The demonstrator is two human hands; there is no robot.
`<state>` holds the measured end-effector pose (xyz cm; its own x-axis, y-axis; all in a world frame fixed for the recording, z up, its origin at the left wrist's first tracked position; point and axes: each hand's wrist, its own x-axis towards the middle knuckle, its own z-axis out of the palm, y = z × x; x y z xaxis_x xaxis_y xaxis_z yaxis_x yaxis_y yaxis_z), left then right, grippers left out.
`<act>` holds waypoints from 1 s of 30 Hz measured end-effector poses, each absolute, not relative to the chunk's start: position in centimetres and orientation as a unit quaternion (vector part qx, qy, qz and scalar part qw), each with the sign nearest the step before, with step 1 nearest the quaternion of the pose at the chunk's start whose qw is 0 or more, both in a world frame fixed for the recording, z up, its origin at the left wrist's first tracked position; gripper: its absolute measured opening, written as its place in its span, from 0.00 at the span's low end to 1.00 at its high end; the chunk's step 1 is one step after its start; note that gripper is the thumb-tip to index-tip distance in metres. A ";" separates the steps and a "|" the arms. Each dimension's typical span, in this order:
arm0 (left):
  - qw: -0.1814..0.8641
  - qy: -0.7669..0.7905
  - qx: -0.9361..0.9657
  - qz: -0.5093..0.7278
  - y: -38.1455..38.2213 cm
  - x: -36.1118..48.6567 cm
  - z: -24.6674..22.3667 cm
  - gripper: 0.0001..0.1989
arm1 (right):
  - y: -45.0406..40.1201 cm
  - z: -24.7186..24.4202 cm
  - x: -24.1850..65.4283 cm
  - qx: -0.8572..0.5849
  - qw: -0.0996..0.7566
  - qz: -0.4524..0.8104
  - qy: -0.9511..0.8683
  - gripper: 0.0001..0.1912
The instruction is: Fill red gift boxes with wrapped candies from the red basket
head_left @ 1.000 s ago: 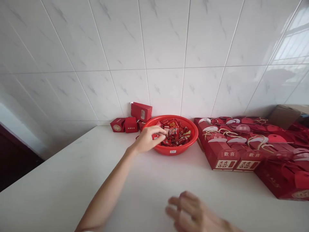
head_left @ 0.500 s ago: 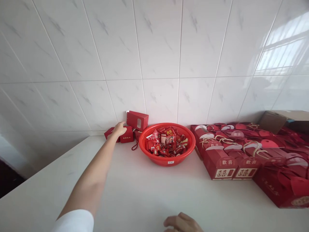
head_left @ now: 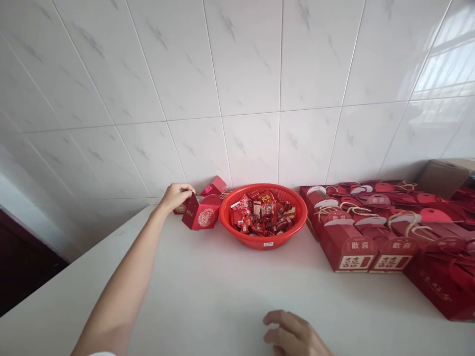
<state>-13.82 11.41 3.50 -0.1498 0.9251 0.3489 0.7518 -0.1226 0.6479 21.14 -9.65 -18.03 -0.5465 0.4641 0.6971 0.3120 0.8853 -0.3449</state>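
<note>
My left hand (head_left: 175,196) reaches to the back of the table and pinches the upper flap of a red gift box (head_left: 203,214). The box is tilted and shows a round pale pattern on one side. Behind it, other red boxes (head_left: 215,186) lie by the wall, partly hidden. To its right stands a red plastic basket (head_left: 267,242) full of red-wrapped sweets (head_left: 256,212). My right hand (head_left: 293,333) hovers at the bottom of the view, fingers loosely curled and apart, holding nothing.
Rows of red gift boxes (head_left: 354,247) with rope handles fill the right side of the white table (head_left: 208,291). A brown cardboard box (head_left: 441,179) sits at the back right. A tiled wall (head_left: 252,74) rises behind the table.
My left hand has taken hold of a red box by its flap and pulled it forward from the others, tilting it. My right hand has come slightly further into view.
</note>
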 end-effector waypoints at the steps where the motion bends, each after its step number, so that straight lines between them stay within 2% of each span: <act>1: 0.116 0.630 0.656 0.399 10.6 -13.4 3.8 0.07 | -9.6 -17.5 21.2 -0.227 0.427 0.096 -0.870 0.13; 4: 0.104 0.574 0.700 0.412 8.3 -12.3 4.4 0.07 | -9.6 -15.5 21.7 -0.256 0.426 0.125 -0.859 0.15; 10: 0.091 0.550 0.762 0.329 5.2 -12.0 4.3 0.09 | -8.7 -13.2 22.6 -0.309 0.416 0.148 -0.843 0.14; 17: 0.177 0.479 0.802 0.309 0.8 -11.3 5.0 0.12 | -6.1 -10.0 22.1 -0.282 0.455 0.125 -0.836 0.10; 21: 0.277 0.401 0.850 0.199 -0.5 -9.2 4.6 0.11 | -4.1 -6.6 20.9 -0.276 0.482 0.127 -0.822 0.09; 26: 0.301 0.345 0.879 0.129 -0.6 -5.5 2.8 0.12 | -2.5 -4.6 20.0 -0.284 0.436 0.140 -0.843 0.06; 30: 0.286 0.337 0.891 0.106 -0.3 -4.0 1.5 0.12 | -1.9 -4.6 20.5 -0.301 0.357 0.137 -0.874 0.05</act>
